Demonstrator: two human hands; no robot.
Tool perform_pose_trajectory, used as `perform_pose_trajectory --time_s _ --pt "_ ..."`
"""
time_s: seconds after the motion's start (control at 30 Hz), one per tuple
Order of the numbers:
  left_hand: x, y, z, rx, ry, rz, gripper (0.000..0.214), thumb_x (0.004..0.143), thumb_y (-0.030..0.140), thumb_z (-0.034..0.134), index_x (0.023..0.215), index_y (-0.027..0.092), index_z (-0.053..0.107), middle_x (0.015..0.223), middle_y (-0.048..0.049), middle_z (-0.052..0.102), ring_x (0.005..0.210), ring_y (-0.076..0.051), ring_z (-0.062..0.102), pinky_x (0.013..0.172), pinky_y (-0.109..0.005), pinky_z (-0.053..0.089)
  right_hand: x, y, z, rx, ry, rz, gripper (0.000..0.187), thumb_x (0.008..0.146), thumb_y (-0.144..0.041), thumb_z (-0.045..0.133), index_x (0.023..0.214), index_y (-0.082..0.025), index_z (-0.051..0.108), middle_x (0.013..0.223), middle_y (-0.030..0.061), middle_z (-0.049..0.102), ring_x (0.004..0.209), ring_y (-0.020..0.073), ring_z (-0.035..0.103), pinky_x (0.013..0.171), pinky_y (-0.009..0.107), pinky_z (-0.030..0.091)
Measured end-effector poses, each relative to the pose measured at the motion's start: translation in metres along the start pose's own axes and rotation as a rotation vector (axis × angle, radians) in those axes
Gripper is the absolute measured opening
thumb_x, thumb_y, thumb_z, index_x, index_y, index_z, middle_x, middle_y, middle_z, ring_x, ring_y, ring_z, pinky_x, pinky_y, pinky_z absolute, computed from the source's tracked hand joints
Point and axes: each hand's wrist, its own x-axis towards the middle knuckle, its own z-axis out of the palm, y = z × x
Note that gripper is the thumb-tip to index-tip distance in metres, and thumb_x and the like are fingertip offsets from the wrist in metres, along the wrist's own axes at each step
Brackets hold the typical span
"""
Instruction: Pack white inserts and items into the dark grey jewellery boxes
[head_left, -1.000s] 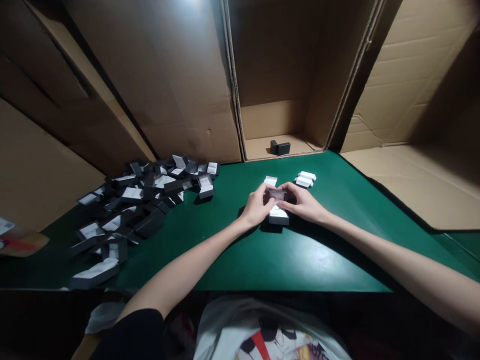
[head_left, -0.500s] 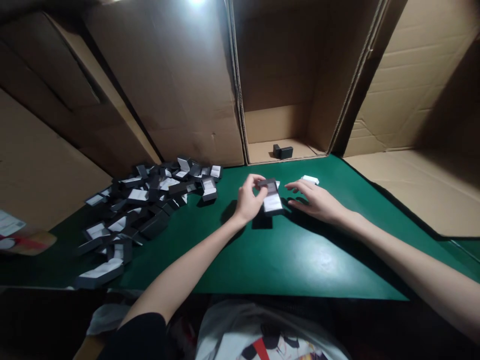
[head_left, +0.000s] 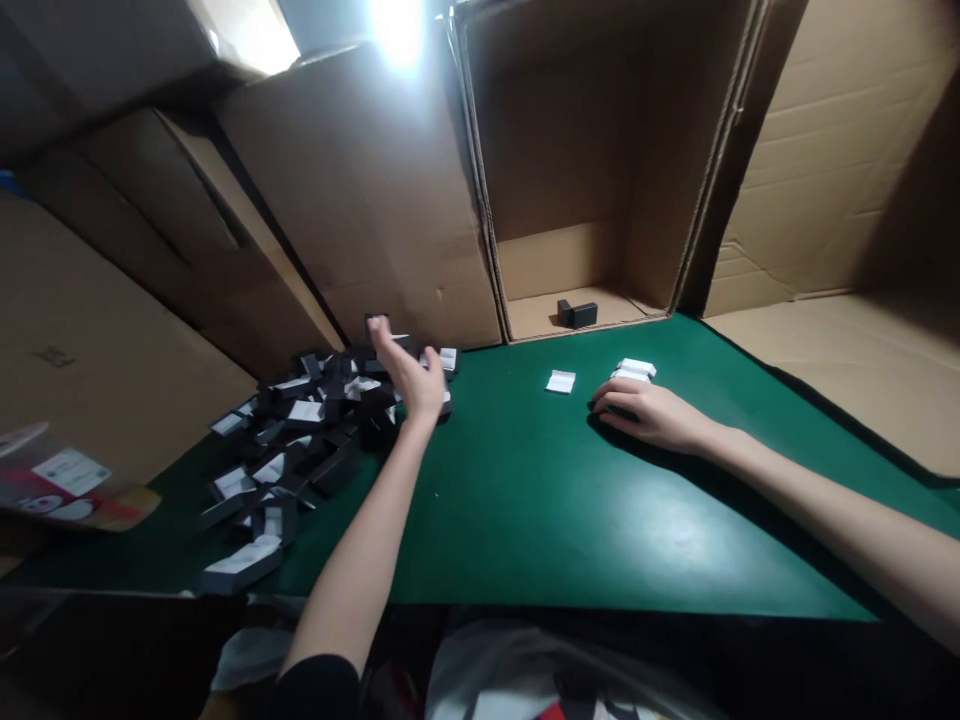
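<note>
My left hand (head_left: 411, 378) is over the far side of a pile of small black boxes (head_left: 334, 460) with white linings, many lying with lids raised. Its fingers stretch toward the upper left, thumb apart. A dark box (head_left: 370, 319) shows right at its fingertips; nothing is gripped between fingers and thumb. Loosely bent, my right hand (head_left: 649, 410) rests on the green table, with no object visible in it. Just beyond its knuckles lie white folded pieces (head_left: 637, 368), partly covered by the hand. One more white folded piece (head_left: 560, 381) lies to its left.
An upright open cardboard box (head_left: 585, 240) stands at the back, with two closed black boxes (head_left: 577, 315) inside. Cardboard flaps (head_left: 840, 350) border the right side. A clear container with a label (head_left: 71, 470) is at far left. The green tabletop (head_left: 510, 510) ends in front of me.
My left hand has moved left from mid-table to the pile with the open black box, and its fingers have spread. My right hand has lowered onto the table. The view has shifted slightly.
</note>
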Motion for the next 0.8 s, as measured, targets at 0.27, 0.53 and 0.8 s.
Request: perform_pose_trajectory --time_s 0.27,0.53,0.8 --pt "-0.080 0.066 0.045 -0.031 -1.204 0.326 0.043 0.098 0.040 0.046 0.135 0.020 0.038 0.144 -0.0041 0.020 0.134 -0.023 0.015 0.113 -0.045 0.017 -0.003 0.035 -0.004 0.028 0.361 0.159 0.017 0.087 -0.028 0.048 0.094 -0.017 0.060 0.104 0.0055 0.057 0.093 0.0157 0.055 0.080 0.030 0.047" --pt "-0.081 0.072 0.042 -0.043 -1.102 0.273 0.040 0.093 0.029 0.056 0.129 0.017 0.042 0.130 -0.0075 0.039 0.120 -0.024 0.037 0.106 -0.039 0.031 0.015 0.111 -0.003 -0.064 0.435 0.942 0.036 0.089 -0.031 0.037 0.106 -0.011 0.061 0.102 0.0116 0.061 0.092 0.0217 0.058 0.086 0.036 0.045" --pt "-0.081 0.076 0.039 0.011 -1.080 0.247 0.034 0.091 0.032 0.060 0.119 0.017 0.049 0.108 -0.0081 0.040 0.095 -0.023 0.048 0.083 -0.032 0.046 0.134 0.142 0.008 -0.194 0.131 0.716 0.067 0.083 -0.042 0.054 0.140 -0.012 0.035 0.139 0.0178 0.034 0.127 0.0323 0.033 0.102 0.049 0.028"
